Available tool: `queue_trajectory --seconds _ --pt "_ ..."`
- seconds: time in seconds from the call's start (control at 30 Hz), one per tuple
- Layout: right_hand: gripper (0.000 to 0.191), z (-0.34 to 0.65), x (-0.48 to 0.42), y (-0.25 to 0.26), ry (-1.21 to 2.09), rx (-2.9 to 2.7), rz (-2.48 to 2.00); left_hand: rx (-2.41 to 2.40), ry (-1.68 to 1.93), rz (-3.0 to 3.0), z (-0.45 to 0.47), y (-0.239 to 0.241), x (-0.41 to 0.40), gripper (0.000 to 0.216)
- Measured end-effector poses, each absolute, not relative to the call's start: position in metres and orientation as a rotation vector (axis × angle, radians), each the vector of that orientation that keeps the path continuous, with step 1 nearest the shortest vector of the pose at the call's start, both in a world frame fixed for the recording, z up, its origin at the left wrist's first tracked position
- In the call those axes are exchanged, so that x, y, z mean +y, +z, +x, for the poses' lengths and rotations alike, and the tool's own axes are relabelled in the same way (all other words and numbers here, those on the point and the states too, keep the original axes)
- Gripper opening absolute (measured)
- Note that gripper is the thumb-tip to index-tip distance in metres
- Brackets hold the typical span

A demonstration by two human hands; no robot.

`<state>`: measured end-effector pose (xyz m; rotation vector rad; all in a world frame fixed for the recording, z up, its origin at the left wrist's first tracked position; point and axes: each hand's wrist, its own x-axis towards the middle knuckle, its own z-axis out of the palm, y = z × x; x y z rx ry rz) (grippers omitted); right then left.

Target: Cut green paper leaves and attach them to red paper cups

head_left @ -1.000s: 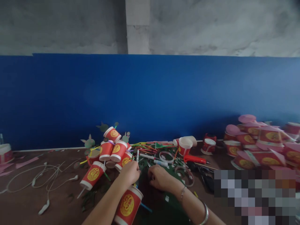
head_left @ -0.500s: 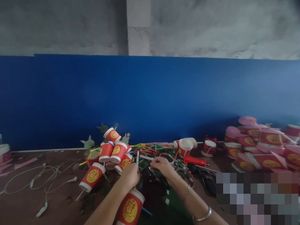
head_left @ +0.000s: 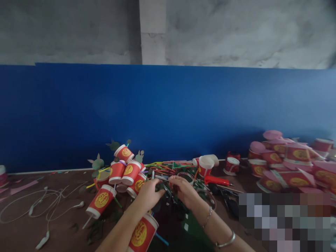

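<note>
My left hand (head_left: 147, 195) is over the middle of the cluttered table, with a gap between its thumb and curled fingers. I see nothing held in that gap. My right hand (head_left: 183, 189) faces it, fingertips pinched together above the dark scraps; what they hold, if anything, is too small to make out. Dark, shiny pieces (head_left: 172, 197) lie between the two hands, their kind unclear. Below my left wrist lies a red paper cup (head_left: 140, 232) with a yellow emblem, and a blue straw (head_left: 162, 239) beside it. Left of my hand is a pile of similar cups (head_left: 131, 172).
A bundle of coloured straws (head_left: 170, 166) lies behind the hands. White earphones (head_left: 43, 240) sprawl at left. To the right are a red-handled tool (head_left: 217, 180), a white cup (head_left: 206, 164), a roll of tape (head_left: 186, 177) and a heap of pink-trimmed cups (head_left: 298, 180). A blue board (head_left: 168, 112) backs the table.
My left hand has gone from a closed fist to parted thumb and fingers. The right hand has dipped slightly, still pinched. The whole view has shifted a little.
</note>
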<state>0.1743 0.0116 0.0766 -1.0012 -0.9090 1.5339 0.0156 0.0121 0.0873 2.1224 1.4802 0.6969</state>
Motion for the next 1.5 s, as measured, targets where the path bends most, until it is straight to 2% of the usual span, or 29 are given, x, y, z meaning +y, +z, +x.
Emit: queue_trajectory --seconds 0.1,0.3,0.37,0.43,0.5,0.6,0.87,0.93,1.03,1.13,1.23,1.37,1.5 --pt "0.022 0.171 0.009 0.077 1.558 -0.928 -0.962 1.202 0.987 1.95 0.02 0.094 0.011 0.025" --pt "0.02 0.176 0.012 0.081 1.375 -1.349 -1.039 1.287 1.015 1.85 0.019 0.097 0.01 0.021" --pt "0.017 0.188 0.017 0.082 1.114 -1.605 -1.217 1.351 1.024 1.879 0.018 0.097 0.01 0.019" --pt "0.016 0.204 0.023 0.082 0.665 -1.836 -1.512 1.393 1.037 1.9 0.018 0.098 0.01 0.018" --pt "0.023 0.219 0.026 0.079 0.173 -2.016 -1.835 1.413 1.035 1.917 0.018 0.098 0.01 0.016" --pt "0.025 0.233 0.028 0.07 0.041 -2.034 -1.978 1.435 1.024 1.931 0.019 0.097 0.01 0.014" --pt "0.016 0.225 0.033 0.069 0.076 -2.027 -1.896 1.3 1.2 2.087 0.02 0.1 0.004 0.008" --pt "0.017 0.217 0.032 0.074 0.274 -1.977 -1.716 1.246 1.271 2.124 0.021 0.102 0.003 0.01" --pt "0.024 0.201 0.027 0.079 0.749 -1.74 -1.271 1.172 1.283 2.081 0.021 0.105 0.001 0.014" --pt "0.028 0.188 0.02 0.084 0.987 -1.498 -1.107 1.16 1.167 1.864 0.02 0.107 0.001 0.015" --pt "0.019 0.182 0.013 0.091 1.155 -1.41 -1.017 1.149 1.152 1.691 0.019 0.107 0.001 0.017" --pt "0.012 0.179 0.007 0.097 1.135 -1.549 -1.0 1.19 1.188 1.775 0.018 0.109 0.0 0.008" --pt "0.013 0.175 0.006 0.091 1.033 -1.708 -1.036 1.292 1.105 1.992 0.019 0.11 -0.005 0.025"
